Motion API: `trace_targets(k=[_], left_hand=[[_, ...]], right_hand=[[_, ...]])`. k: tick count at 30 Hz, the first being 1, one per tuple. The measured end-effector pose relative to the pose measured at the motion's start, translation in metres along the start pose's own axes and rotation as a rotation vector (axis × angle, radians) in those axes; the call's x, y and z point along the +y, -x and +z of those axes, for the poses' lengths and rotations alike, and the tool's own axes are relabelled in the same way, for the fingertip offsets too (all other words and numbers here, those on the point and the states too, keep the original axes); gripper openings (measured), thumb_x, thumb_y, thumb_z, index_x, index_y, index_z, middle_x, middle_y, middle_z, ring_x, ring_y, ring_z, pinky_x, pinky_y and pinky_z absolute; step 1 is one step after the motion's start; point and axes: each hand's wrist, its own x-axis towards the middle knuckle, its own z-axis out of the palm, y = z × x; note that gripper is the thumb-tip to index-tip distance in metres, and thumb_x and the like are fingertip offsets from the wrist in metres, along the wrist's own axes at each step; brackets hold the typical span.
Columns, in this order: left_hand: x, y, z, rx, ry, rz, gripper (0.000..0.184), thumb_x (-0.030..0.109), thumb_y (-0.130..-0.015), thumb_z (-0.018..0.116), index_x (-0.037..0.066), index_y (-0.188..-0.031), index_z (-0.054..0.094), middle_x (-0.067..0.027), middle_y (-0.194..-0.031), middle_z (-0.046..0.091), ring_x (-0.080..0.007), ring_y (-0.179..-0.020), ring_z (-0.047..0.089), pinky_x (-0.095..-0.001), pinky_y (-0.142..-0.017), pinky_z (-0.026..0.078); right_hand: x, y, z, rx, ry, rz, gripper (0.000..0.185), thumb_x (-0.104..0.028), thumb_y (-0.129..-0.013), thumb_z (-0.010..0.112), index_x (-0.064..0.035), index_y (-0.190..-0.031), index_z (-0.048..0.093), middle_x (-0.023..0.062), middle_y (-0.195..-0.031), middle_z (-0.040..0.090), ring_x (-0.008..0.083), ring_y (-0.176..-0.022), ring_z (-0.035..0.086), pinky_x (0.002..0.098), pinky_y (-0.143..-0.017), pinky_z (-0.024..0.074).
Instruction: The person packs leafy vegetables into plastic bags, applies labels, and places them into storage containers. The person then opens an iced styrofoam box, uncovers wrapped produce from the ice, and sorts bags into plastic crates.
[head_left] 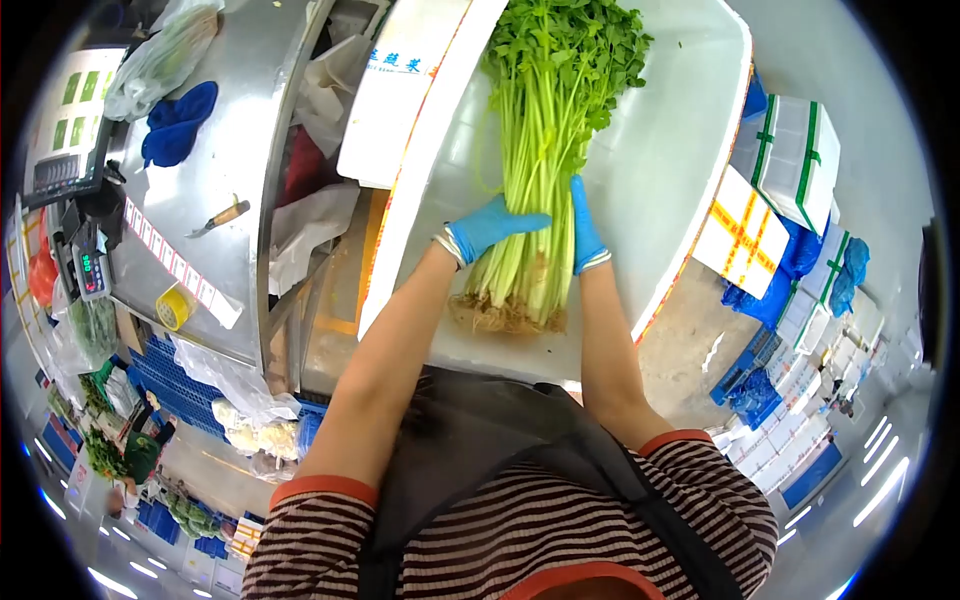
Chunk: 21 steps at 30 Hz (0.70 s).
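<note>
Celery bunch [540, 150] lying in white box [670, 170], roots [515, 315] toward you, leaves far end; your left hand [492, 228] clamped on lower stalks, thumb across top; your right hand [588, 238] closed against opposite side, fingers underneath hidden; looks moderately heavy, stalks stiff but snappable, leaves soft, maybe slippery if damp; best hold seems low on thick stalks, both sides, light squeeze; knife [226, 216] off left on metal surface [225, 120].

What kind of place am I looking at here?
Probably a vegetable packing or sorting area: leafy green stalks with roots on lie in a big white foam box, more boxes bound with green tape stand nearby, and a scale display sits by a metal table.
</note>
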Motion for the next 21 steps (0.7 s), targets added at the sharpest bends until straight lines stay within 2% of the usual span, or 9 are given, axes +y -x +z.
trace_targets(k=[2, 3, 6, 7, 10, 11, 14, 15, 21], left_hand=[[0.023, 0.016, 0.009, -0.066, -0.053, 0.112, 0.077, 0.026, -0.08, 0.073, 0.001, -0.141, 0.034, -0.0114, -0.132, 0.051, -0.0191, -0.12, 0.049, -0.0315, -0.103, 0.04], [0.038, 0.027, 0.018, -0.029, -0.064, 0.169, 0.085, 0.019, -0.078, 0.074, 0.0, -0.144, 0.024, -0.0135, -0.133, 0.047, -0.0206, -0.122, 0.047, -0.033, -0.104, 0.039], [0.076, 0.058, 0.043, 0.14, -0.311, 0.255, 0.091, 0.02, -0.077, 0.073, 0.001, -0.145, 0.016, -0.0164, -0.134, 0.045, -0.0222, -0.122, 0.047, -0.0334, -0.103, 0.04], [0.096, 0.075, 0.052, 0.149, -0.451, 0.28, 0.097, 0.023, -0.078, 0.072, -0.009, -0.143, 0.007, -0.0206, -0.129, 0.049, -0.0257, -0.117, 0.051, -0.0329, -0.099, 0.043], [0.156, 0.14, 0.08, 0.109, -0.907, 0.014, 0.106, 0.036, -0.079, 0.068, -0.02, -0.138, 0.0, -0.0286, -0.123, 0.053, -0.032, -0.109, 0.058, -0.0327, -0.094, 0.046], [0.183, 0.164, 0.096, 0.057, -1.124, -0.119, 0.116, 0.05, -0.08, 0.063, -0.027, -0.133, -0.006, -0.0359, -0.117, 0.053, -0.0368, -0.103, 0.061, -0.0334, -0.091, 0.047], [0.189, 0.182, 0.117, -0.06, -1.491, -0.302, 0.121, 0.058, -0.078, 0.061, -0.027, -0.133, -0.005, -0.0387, -0.116, 0.052, -0.0393, -0.102, 0.061, -0.0329, -0.091, 0.047], [0.17, 0.172, 0.112, -0.026, -1.48, -0.335, 0.118, 0.061, -0.077, 0.062, -0.02, -0.139, 0.002, -0.0405, -0.128, 0.042, -0.0434, -0.115, 0.053, -0.0421, -0.093, 0.046], [0.06, 0.16, 0.131, 0.018, -1.576, -0.251, 0.112, 0.064, -0.075, 0.062, -0.007, -0.146, 0.013, -0.037, -0.142, 0.026, -0.051, -0.129, 0.034, -0.0564, -0.096, 0.041]], right_hand=[[-0.006, 0.014, 0.021, -0.049, -0.038, -0.028, 0.071, -0.057, -0.092, 0.045, -0.0057, -0.142, 0.037, 0.0162, -0.133, 0.052, 0.0264, -0.116, 0.056, 0.0397, -0.099, 0.0474], [-0.012, 0.026, 0.041, -0.066, -0.093, -0.063, 0.066, -0.051, -0.094, 0.045, -0.0063, -0.142, 0.038, 0.0163, -0.133, 0.052, 0.0269, -0.117, 0.056, 0.0404, -0.099, 0.0472], [-0.012, 0.055, 0.093, -0.177, -0.257, -0.236, 0.064, -0.045, -0.093, 0.05, -0.0051, -0.142, 0.037, 0.0171, -0.131, 0.053, 0.0272, -0.113, 0.058, 0.0408, -0.096, 0.049], [-0.008, 0.067, 0.11, -0.229, -0.311, -0.281, 0.063, -0.043, -0.093, 0.05, -0.005, -0.141, 0.037, 0.0171, -0.131, 0.053, 0.0271, -0.113, 0.058, 0.0405, -0.095, 0.0491], [0.019, 0.097, 0.131, -0.312, -0.388, -0.333, 0.059, -0.038, -0.093, 0.05, -0.0047, -0.14, 0.039, 0.0169, -0.13, 0.054, 0.0269, -0.112, 0.059, 0.0396, -0.093, 0.0494], [0.03, 0.104, 0.134, -0.327, -0.396, -0.323, 0.057, -0.036, -0.092, 0.049, -0.0046, -0.139, 0.04, 0.0169, -0.129, 0.055, 0.0269, -0.111, 0.059, 0.0393, -0.093, 0.0495], [0.061, 0.108, 0.134, -0.321, -0.377, -0.234, 0.054, -0.031, -0.092, 0.049, -0.0044, -0.138, 0.042, 0.0167, -0.128, 0.056, 0.0266, -0.11, 0.059, 0.0383, -0.091, 0.0498], [0.072, 0.105, 0.13, -0.298, -0.361, -0.197, 0.052, -0.029, -0.092, 0.049, -0.0043, -0.138, 0.042, 0.0167, -0.128, 0.056, 0.0266, -0.11, 0.059, 0.038, -0.09, 0.05], [0.109, 0.095, 0.067, -0.077, -0.273, -0.013, 0.046, -0.018, -0.091, 0.048, -0.0038, -0.135, 0.046, 0.0163, -0.125, 0.058, 0.0261, -0.107, 0.061, 0.0361, -0.087, 0.0506]])
